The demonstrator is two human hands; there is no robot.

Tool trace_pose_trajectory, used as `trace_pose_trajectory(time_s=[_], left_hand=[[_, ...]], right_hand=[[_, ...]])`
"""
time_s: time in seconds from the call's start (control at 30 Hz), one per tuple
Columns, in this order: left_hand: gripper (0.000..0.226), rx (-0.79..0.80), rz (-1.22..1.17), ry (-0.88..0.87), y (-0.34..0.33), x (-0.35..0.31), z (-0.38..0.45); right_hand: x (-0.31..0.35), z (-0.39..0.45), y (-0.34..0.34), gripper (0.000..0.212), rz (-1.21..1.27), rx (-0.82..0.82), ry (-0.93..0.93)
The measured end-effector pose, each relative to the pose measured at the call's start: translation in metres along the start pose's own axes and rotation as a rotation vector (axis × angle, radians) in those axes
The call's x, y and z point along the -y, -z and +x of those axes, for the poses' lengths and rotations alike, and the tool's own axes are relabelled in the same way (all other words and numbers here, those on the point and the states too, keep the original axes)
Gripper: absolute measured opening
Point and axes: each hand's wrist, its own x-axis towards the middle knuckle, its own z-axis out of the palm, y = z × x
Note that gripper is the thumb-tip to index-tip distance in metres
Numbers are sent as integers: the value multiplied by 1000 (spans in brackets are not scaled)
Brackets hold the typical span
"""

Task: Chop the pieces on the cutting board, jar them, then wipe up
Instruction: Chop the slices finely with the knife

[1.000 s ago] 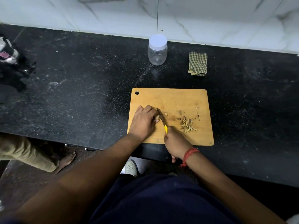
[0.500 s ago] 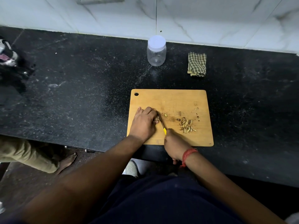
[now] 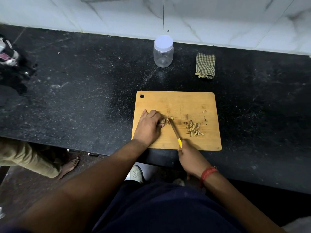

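Pieces (image 3: 194,129) lie cut at centre-right of the frame on the cutting board (image 3: 176,103). My left hand (image 3: 149,126) pinches uncut bits; my right hand (image 3: 191,157) grips the knife (image 3: 175,131). Jar (image 3: 163,51) stands upper centre.

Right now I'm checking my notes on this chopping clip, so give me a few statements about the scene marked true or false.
1. The jar has its lid on. True.
2. The right hand holds the knife. True.
3. The checked cloth lies on the cutting board. False: it lies on the counter, behind the board.
4. The left hand holds pieces against the board. True.
5. The pile of chopped pieces sits left of the knife. False: it sits right of the blade.
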Motion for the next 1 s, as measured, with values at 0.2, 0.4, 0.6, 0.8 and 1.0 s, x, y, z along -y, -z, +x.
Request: trace_pose_trajectory(time_s=[0.2,0.4,0.6,0.8,1.0], left_hand=[[22,-30,-67,-4,-4,3,-5],[11,-60,-173,40,-3,3,-7],[9,-64,-166,38,1,-1,-6],[10,-44,-76,-14,1,1,-3],[11,-42,-29,5,0,-1,-2]], right_hand=[[20,10,3,20,14,2,-7],[31,13,4,13,62,22,-32],[34,18,1,10,60,46,-55],[38,31,2,25,93,83,-138],[39,37,2,29,61,101,-165]])
